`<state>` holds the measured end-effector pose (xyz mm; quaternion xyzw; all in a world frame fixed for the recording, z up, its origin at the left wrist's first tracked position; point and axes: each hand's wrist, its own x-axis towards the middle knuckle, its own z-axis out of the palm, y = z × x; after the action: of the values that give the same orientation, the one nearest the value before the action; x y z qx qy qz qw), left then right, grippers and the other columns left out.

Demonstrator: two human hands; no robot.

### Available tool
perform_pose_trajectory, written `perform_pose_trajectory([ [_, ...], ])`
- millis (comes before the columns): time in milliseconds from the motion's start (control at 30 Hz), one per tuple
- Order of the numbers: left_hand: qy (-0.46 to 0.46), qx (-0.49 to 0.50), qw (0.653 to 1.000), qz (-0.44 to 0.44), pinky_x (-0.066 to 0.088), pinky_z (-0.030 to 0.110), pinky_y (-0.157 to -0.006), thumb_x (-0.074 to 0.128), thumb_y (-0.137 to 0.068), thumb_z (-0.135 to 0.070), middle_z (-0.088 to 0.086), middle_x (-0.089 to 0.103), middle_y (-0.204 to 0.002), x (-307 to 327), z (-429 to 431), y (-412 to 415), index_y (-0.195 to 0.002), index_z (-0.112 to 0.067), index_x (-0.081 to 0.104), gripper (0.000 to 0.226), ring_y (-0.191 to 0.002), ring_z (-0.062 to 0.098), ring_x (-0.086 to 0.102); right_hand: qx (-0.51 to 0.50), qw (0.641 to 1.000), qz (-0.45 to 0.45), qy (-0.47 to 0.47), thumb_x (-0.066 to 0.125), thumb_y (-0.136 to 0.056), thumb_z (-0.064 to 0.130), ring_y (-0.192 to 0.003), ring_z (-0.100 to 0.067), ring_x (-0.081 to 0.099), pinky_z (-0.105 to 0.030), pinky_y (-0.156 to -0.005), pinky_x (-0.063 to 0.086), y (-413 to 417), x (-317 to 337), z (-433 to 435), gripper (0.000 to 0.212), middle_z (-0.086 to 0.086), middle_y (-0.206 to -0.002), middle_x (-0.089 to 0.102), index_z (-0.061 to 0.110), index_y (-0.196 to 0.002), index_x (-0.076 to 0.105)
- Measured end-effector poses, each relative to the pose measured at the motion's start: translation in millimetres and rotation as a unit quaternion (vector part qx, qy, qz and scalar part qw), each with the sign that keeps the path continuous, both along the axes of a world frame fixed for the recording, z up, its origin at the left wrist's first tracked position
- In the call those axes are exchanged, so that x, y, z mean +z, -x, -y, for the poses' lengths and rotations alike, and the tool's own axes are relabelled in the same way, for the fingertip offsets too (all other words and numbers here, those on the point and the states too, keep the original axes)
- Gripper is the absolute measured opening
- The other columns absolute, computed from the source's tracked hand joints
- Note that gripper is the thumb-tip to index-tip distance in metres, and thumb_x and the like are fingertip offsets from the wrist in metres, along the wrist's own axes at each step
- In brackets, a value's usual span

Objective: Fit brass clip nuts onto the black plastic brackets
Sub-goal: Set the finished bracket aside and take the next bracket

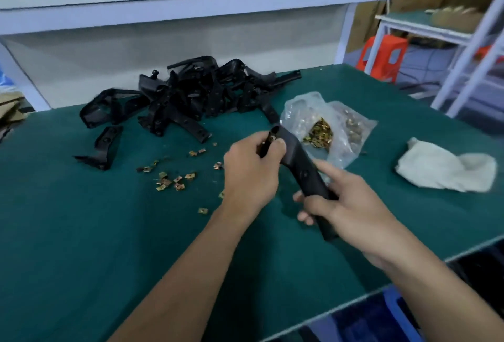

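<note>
Centre frame, I work a black plastic bracket (297,161) above the green counter (81,232). My left hand (251,167) grips its top end, thumb on a brass clip nut (272,138) there. My right hand (343,205) clasps the lower end, forefinger laid along it. The bracket looks stiff and light, best held low on its shank. The small nut looks slippery and wants a fingertip pinch. A pile of brackets (191,96) waits upper left.
</note>
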<state>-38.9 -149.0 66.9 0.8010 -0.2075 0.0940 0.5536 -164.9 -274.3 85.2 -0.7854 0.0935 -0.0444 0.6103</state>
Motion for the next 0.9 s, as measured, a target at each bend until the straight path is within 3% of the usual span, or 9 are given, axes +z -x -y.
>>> perform_pose_trajectory([
  [67,0.023,-0.048,0.997,-0.051,0.041,0.036,-0.049,0.06,-0.085,-0.036,0.002,0.051,-0.052,8.5,25.2,18.4,-0.067,-0.011,0.057,0.03,-0.049,0.015,0.046,-0.063,0.994,0.003,-0.088,0.063,-0.09,-0.007,-0.071,-0.026,0.071,-0.028,-0.067,0.059,26.0,0.0,15.2,0.052,-0.015,-0.096,0.075,0.034,-0.122,0.068],
  [233,0.054,-0.226,0.955,-0.183,0.045,0.021,-0.051,0.069,-0.092,-0.023,0.007,0.068,-0.062,18.5,92.4,81.3,-0.077,-0.01,0.072,0.02,-0.048,0.014,0.062,-0.221,0.965,0.018,-0.139,0.058,-0.089,-0.013,-0.069,-0.023,0.071,-0.024,-0.057,0.056,112.1,-9.2,70.4,0.027,-0.014,-0.089,0.076,0.007,-0.1,0.073],
  [400,0.008,-0.399,0.844,-0.357,0.053,0.02,-0.054,0.066,-0.098,-0.016,0.007,0.072,-0.072,-2.9,177.0,177.3,-0.098,0.0,0.074,0.017,-0.055,0.014,0.07,-0.396,0.917,-0.011,-0.052,0.067,-0.086,-0.007,-0.061,-0.02,0.063,-0.025,-0.054,0.046,235.4,-35.4,136.0,0.014,-0.019,-0.073,0.07,0.0,-0.076,0.073],
  [500,0.002,-0.426,0.764,-0.485,0.054,0.021,-0.052,0.062,-0.101,-0.014,0.007,0.074,-0.076,-23.7,222.9,235.6,-0.095,-0.007,0.069,0.012,-0.06,0.012,0.072,-0.481,0.872,-0.051,-0.076,0.069,-0.087,-0.002,-0.056,-0.022,0.063,-0.022,-0.047,0.046,303.9,-57.3,160.5,0.017,-0.017,-0.069,0.068,-0.002,-0.071,0.071],
  [600,-0.005,-0.454,0.68,-0.576,0.057,0.029,-0.073,0.056,-0.105,-0.026,0.005,0.078,-0.096,-43.4,261.2,278.7,-0.103,-0.013,0.065,0.016,-0.092,0.018,0.074,-0.584,0.801,-0.035,-0.13,0.066,-0.091,0.0,-0.049,-0.019,0.061,-0.021,-0.043,0.045,347.3,-77.8,182.8,0.017,-0.023,-0.071,0.065,-0.013,-0.08,0.067],
  [700,-0.086,-0.512,0.659,-0.544,0.055,0.033,-0.091,0.054,-0.104,-0.042,0.003,0.071,-0.127,-55.8,289.4,308.4,-0.12,-0.021,0.067,0.03,-0.113,0.015,0.067,-0.658,0.683,0.086,-0.306,0.068,-0.093,0.006,-0.066,-0.024,0.071,-0.031,-0.059,0.06,362.9,-85.9,205.9,0.015,-0.019,-0.08,0.073,-0.009,-0.092,0.069],
  [733,-0.117,-0.525,0.66,-0.525,0.053,0.032,-0.092,0.055,-0.103,-0.044,0.002,0.066,-0.135,-57.7,296.4,316.2,-0.127,-0.022,0.066,0.035,-0.12,0.014,0.063,-0.651,0.672,0.101,-0.338,0.069,-0.093,0.008,-0.074,-0.027,0.073,-0.036,-0.066,0.063,363.3,-88.9,211.0,0.015,-0.016,-0.083,0.074,-0.006,-0.092,0.07],
  [833,-0.16,-0.509,0.678,-0.506,0.048,0.034,-0.098,0.058,-0.102,-0.043,0.003,0.058,-0.146,-60.8,310.7,327.1,-0.139,-0.019,0.062,0.044,-0.133,0.018,0.054,-0.591,0.739,0.019,-0.321,0.069,-0.09,0.01,-0.086,-0.028,0.071,-0.041,-0.079,0.064,351.5,-101.5,209.7,0.011,-0.016,-0.094,0.071,0.0,-0.093,0.071],
  [900,-0.154,-0.483,0.696,-0.509,0.047,0.035,-0.097,0.061,-0.1,-0.04,0.002,0.06,-0.143,-60.6,315.4,323.4,-0.136,-0.02,0.064,0.042,-0.128,0.018,0.056,-0.541,0.785,-0.025,-0.301,0.064,-0.09,0.009,-0.088,-0.023,0.071,-0.035,-0.078,0.062,333.3,-106.7,202.1,0.016,-0.017,-0.101,0.074,0.003,-0.101,0.074],
])
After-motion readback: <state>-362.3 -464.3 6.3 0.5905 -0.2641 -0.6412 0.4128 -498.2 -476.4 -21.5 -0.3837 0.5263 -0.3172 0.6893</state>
